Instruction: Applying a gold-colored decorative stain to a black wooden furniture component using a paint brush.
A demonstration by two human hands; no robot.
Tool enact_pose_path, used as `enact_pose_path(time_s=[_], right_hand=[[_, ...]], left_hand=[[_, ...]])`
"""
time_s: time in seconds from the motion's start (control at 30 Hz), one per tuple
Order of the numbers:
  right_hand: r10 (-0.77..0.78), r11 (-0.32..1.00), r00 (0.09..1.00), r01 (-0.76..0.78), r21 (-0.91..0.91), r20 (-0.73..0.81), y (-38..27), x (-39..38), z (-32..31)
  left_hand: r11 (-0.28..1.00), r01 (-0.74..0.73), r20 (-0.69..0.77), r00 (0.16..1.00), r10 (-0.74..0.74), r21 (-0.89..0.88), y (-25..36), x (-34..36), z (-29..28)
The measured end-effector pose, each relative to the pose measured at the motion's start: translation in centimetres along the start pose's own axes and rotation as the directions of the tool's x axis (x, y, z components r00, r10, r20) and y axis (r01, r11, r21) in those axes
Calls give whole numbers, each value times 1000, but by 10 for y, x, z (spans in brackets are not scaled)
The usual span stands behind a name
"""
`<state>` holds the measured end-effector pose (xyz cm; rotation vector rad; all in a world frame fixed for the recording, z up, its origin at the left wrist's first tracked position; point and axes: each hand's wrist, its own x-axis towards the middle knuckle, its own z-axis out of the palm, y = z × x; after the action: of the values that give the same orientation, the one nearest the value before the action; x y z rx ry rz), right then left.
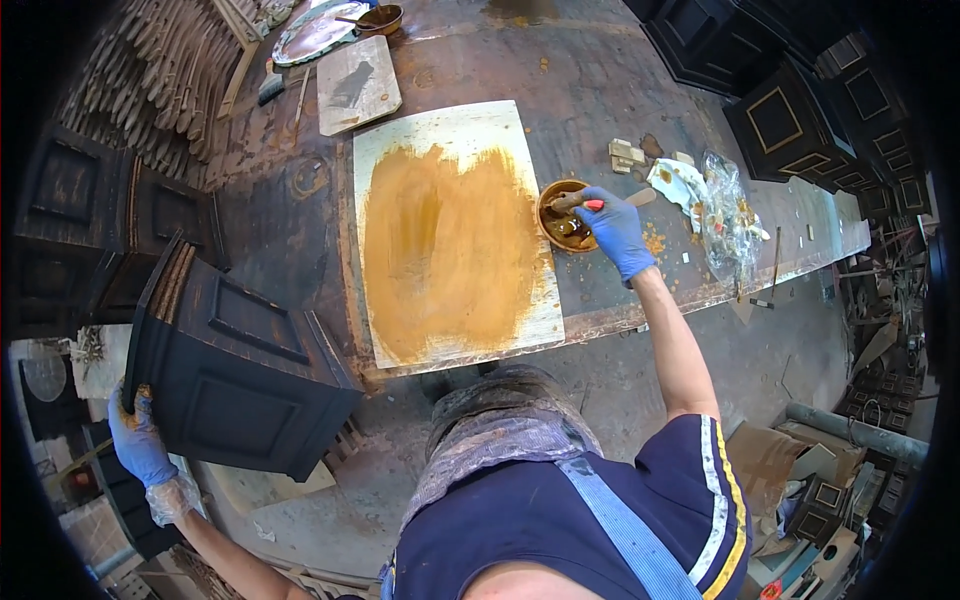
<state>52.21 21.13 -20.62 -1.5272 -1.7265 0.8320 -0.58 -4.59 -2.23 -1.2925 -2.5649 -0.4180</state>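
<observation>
My right hand (618, 235), in a blue glove, is closed round a paintbrush (642, 198). The brush's stained end is over a round bowl (546, 232) of brown stain. Left of the bowl lies a pale board (500, 122), its middle coated in orange-brown stain. At the far left, my left hand (142, 440), also in a blue glove with brown smears, grips the edge of a dark panelled wooden piece (250, 400). That piece is tilted beside the table's left front corner. Part of the left fingers is hidden behind its edge.
A stained flat board (358, 85), another brush (270, 84) and a second bowl (381, 20) are at the back left of the table. Wood blocks (626, 156) and crumpled clear plastic (730, 215) lie to the right. Dark panelled pieces (775, 115) stand around the table.
</observation>
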Motion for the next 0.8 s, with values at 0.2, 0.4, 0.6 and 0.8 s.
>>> enact_pose_path(time_s=[0.2,0.4,0.6,0.8], right_hand=[[33,981,971,14,-195,236,-10,-2,-9],[15,998,994,-9,-58,107,-1,5,-5],[-35,992,994,47,-117,103,8,-22,-20],[137,985,987,-126,116,-88,11,-21,-22]], left_hand=[[999,45,-9,999,-45,22,4,-8,-10],[999,-1,-16,1000,0,-49,-9,1,5],[996,18,-7,1000,-17,83,2,1,-2],[988,-112,76,990,121,-109,2,11,-17]])
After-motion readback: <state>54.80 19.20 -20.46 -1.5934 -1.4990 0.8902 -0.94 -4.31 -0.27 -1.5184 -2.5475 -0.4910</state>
